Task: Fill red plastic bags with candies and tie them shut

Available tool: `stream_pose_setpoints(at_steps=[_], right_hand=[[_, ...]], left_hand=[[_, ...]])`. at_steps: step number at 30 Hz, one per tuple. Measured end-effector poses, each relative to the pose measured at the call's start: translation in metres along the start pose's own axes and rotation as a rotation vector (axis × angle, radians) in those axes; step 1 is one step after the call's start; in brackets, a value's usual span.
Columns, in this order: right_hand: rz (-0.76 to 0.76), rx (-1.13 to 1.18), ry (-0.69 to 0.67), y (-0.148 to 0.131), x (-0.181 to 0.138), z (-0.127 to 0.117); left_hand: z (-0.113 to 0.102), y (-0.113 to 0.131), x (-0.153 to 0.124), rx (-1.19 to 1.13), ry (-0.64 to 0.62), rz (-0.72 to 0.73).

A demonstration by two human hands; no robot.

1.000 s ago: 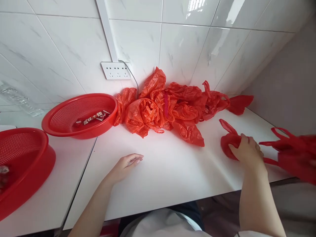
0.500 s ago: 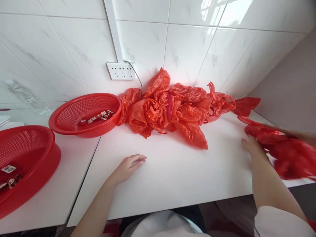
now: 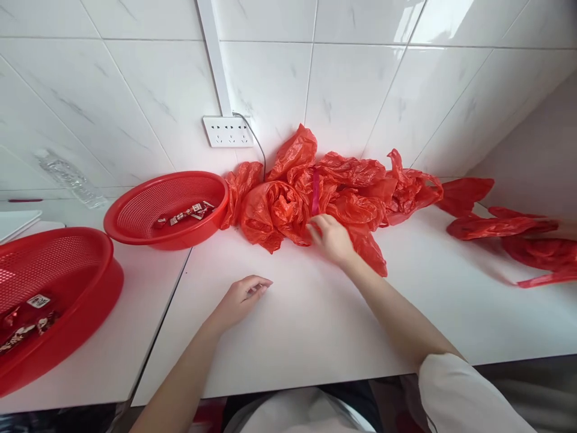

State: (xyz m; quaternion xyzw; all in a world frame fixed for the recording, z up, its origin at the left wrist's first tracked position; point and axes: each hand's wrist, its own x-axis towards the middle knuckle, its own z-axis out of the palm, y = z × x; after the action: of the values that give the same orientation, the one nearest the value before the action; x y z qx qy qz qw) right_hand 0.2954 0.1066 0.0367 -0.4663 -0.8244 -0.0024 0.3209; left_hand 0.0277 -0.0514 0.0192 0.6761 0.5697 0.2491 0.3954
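My left hand [image 3: 241,300] rests on the white table, its fingers loosely bent and the thumb apart, holding nothing. My right hand [image 3: 331,237] reaches to the front of a heap of crumpled red plastic bags [image 3: 356,207], with fingers bent and a little apart. Its fingertips are at the bags' edge; whether they touch the plastic I cannot tell. A magenta strip [image 3: 315,191] lies over the heap just behind that hand. Off to the right, more red plastic bags [image 3: 505,227] lie loosely spread, slightly blurred.
Two red perforated baskets [image 3: 220,204] [image 3: 115,288] stand on the left with small printed packets inside. A clear plastic bottle [image 3: 74,180] lies behind them. A socket strip [image 3: 228,132] with a cable is on the tiled wall. A blurred skin-toned patch shows at the far right edge.
My right hand has moved left, from the red bags at the right to the heap in the middle. Those bags now lie farther back and flatter. My left hand has stayed put.
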Motion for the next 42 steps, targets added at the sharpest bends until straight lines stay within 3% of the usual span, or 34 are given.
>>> stream_pose_setpoints(at_steps=[3, 5, 7, 9, 11, 13, 15, 17, 20, 24, 27, 30, 32, 34, 36, 38, 40, 42], right_hand=[[-0.056, 0.068, 0.010, -0.029, 0.021, 0.032], [-0.059, 0.089, -0.067, -0.041, 0.027, 0.044], [-0.094, 0.113, -0.110, -0.044, 0.024, 0.044], [-0.099, 0.113, -0.042, -0.040, 0.014, 0.033], [0.046, 0.041, 0.066, -0.028, 0.001, 0.017], [0.311, -0.085, 0.075, -0.010, -0.013, 0.003], [0.548, -0.183, -0.031, 0.008, -0.026, -0.009], [0.693, -0.186, -0.198, 0.024, -0.038, -0.022], [0.740, 0.020, -0.400, 0.034, -0.054, -0.052], [0.591, 0.729, -0.617, 0.023, -0.069, -0.100], [0.625, 1.094, -0.618, 0.013, -0.075, -0.117], [0.735, 1.162, -0.498, 0.008, -0.079, -0.113], [0.694, 1.175, -0.474, 0.003, -0.077, -0.105], [0.584, 1.190, -0.513, -0.006, -0.073, -0.096], [0.445, 1.204, -0.603, -0.018, -0.068, -0.087], [0.332, 1.211, -0.672, -0.029, -0.063, -0.078], [0.332, 1.176, -0.656, -0.033, -0.059, -0.070], [0.426, 1.034, -0.619, -0.031, -0.057, -0.067]], left_hand=[[-0.002, 0.006, 0.006, 0.166, 0.082, 0.125], [-0.005, 0.013, 0.012, 0.321, 0.185, 0.220], [-0.008, 0.021, 0.022, 0.484, 0.303, 0.300], [-0.010, 0.029, 0.036, 0.641, 0.388, 0.362], [-0.009, 0.036, 0.055, 0.775, 0.425, 0.395], [-0.006, 0.040, 0.079, 0.865, 0.406, 0.389], [-0.002, 0.039, 0.106, 0.899, 0.359, 0.352], [0.002, 0.035, 0.134, 0.897, 0.321, 0.292], [0.006, 0.029, 0.169, 0.872, 0.291, 0.249], [0.008, 0.030, 0.192, 0.809, 0.217, 0.165], [0.006, 0.042, 0.183, 0.736, 0.226, 0.145], [-0.002, 0.060, 0.153, 0.623, 0.482, 0.173], [-0.010, 0.072, 0.127, 0.444, 0.644, 0.203], [-0.018, 0.083, 0.103, 0.131, 0.578, 0.248], [-0.023, 0.089, 0.083, -0.154, 0.357, 0.249], [-0.024, 0.088, 0.070, -0.278, 0.193, 0.197], [-0.025, 0.083, 0.061, -0.278, 0.234, 0.146], [-0.030, 0.075, 0.054, -0.259, 0.403, 0.146]])
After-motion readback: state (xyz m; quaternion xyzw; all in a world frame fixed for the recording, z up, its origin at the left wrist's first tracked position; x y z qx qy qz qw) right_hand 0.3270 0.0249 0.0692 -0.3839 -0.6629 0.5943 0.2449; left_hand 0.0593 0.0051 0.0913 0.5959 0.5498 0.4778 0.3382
